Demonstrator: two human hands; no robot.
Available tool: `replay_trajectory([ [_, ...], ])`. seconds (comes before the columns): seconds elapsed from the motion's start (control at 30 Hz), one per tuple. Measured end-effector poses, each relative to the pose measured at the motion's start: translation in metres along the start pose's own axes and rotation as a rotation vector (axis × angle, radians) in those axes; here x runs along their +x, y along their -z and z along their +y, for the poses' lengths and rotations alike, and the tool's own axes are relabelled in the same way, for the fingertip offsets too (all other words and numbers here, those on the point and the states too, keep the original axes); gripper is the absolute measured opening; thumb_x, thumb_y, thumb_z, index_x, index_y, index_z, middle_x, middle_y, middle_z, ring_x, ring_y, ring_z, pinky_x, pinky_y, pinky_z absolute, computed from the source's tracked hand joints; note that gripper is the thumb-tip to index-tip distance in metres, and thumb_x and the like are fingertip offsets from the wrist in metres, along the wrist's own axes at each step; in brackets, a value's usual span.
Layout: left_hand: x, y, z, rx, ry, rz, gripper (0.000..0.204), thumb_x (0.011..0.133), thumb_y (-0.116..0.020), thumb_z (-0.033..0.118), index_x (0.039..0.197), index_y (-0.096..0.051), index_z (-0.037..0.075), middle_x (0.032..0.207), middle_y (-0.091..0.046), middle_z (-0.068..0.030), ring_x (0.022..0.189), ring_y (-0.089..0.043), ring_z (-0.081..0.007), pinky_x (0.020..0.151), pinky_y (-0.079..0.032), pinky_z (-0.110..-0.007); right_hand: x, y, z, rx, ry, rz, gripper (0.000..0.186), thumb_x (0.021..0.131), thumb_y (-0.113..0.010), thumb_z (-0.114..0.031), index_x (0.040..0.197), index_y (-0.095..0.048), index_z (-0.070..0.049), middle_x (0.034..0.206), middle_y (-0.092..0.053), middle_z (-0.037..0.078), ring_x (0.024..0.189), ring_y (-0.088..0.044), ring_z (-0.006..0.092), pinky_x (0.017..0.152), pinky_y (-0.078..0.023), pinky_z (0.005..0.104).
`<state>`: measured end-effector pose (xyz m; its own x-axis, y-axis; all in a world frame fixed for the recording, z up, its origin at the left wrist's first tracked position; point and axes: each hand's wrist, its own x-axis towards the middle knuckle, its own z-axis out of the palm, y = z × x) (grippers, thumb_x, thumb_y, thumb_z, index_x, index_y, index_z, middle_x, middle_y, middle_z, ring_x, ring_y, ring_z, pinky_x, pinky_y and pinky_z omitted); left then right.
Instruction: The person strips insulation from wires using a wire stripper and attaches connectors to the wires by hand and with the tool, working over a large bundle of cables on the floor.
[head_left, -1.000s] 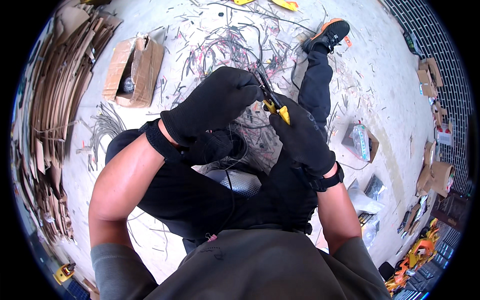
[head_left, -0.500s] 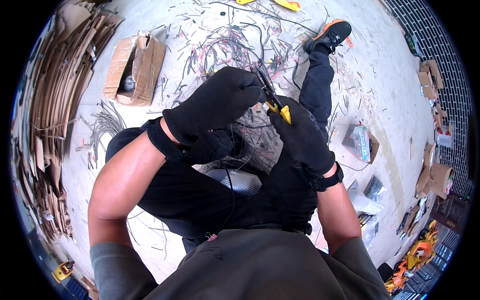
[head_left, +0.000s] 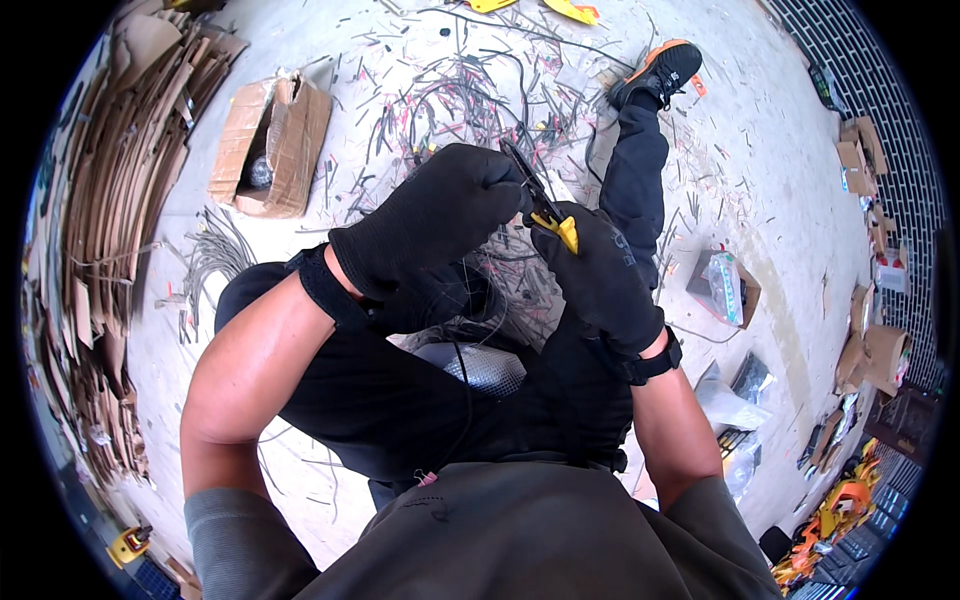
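Observation:
My right hand (head_left: 600, 275), in a black work glove, is wrapped round the yellow handles of dark-jawed wire strippers (head_left: 568, 233). Their jaws point up and to the left. Close beside the jaws, my left hand (head_left: 440, 205), gloved the same way, is closed in a pinch on a thin wire, most of which the fingers hide. Below the hands a dark cable (head_left: 463, 375) hangs towards my lap. Whether the jaws touch the wire cannot be made out.
Cut wire pieces (head_left: 470, 95) litter the floor ahead. At left stand an open cardboard box (head_left: 300, 150) and stacked flattened cardboard (head_left: 120, 200). A small box with a plastic bag (head_left: 745, 290) lies at right. Between my legs is a silvery mesh-patterned thing (head_left: 490, 370).
My left hand has come slightly lower, and the strippers have shifted a little down and left with my right hand. Both hands keep their hold.

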<state>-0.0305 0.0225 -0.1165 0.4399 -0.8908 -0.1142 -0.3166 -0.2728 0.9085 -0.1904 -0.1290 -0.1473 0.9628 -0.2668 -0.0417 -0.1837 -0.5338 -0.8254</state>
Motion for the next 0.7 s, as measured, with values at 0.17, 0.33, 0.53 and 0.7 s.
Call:
replay_trajectory([
  [0.17,-0.001,0.000,0.000,0.016,-0.058,0.004,0.017,0.093,-0.057,0.012,0.089,-0.065,-0.003,0.064,-0.051,-0.0026,0.060,-0.045,-0.0073,0.056,-0.041,-0.029,-0.001,-0.001,0.008,-0.033,0.037,0.014,0.027,0.094,-0.063,-0.013,0.119,-0.058,-0.001,0.095,-0.064,0.021,0.084,-0.064,0.0346,0.073,-0.050,0.0388],
  [0.33,-0.001,-0.001,-0.002,0.069,-0.131,-0.004,0.017,0.093,-0.056,0.012,0.090,-0.064,-0.004,0.067,-0.055,-0.0053,0.061,-0.050,-0.0097,0.058,-0.043,-0.029,-0.001,0.000,0.000,0.019,-0.086,-0.050,0.026,0.096,-0.061,-0.014,0.117,-0.058,0.000,0.095,-0.064,0.021,0.085,-0.064,0.0353,0.072,-0.050,0.0391],
  [0.53,-0.003,-0.007,-0.001,0.018,-0.088,0.006,0.018,0.091,-0.055,0.011,0.094,-0.065,-0.004,0.076,-0.060,-0.0097,0.067,-0.057,-0.0152,0.063,-0.046,-0.032,0.002,-0.001,0.001,0.100,-0.022,-0.012,0.022,0.095,-0.063,-0.016,0.109,-0.059,0.000,0.084,-0.062,0.020,0.077,-0.062,0.0345,0.067,-0.047,0.0398],
  [0.7,-0.005,-0.008,-0.001,-0.016,-0.150,-0.031,0.018,0.091,-0.055,0.011,0.096,-0.064,-0.004,0.079,-0.062,-0.0104,0.070,-0.060,-0.0174,0.065,-0.048,-0.033,0.004,0.004,0.001,0.050,-0.083,0.036,0.017,0.095,-0.064,-0.017,0.099,-0.061,-0.001,0.073,-0.059,0.017,0.067,-0.057,0.0318,0.060,-0.044,0.0405],
])
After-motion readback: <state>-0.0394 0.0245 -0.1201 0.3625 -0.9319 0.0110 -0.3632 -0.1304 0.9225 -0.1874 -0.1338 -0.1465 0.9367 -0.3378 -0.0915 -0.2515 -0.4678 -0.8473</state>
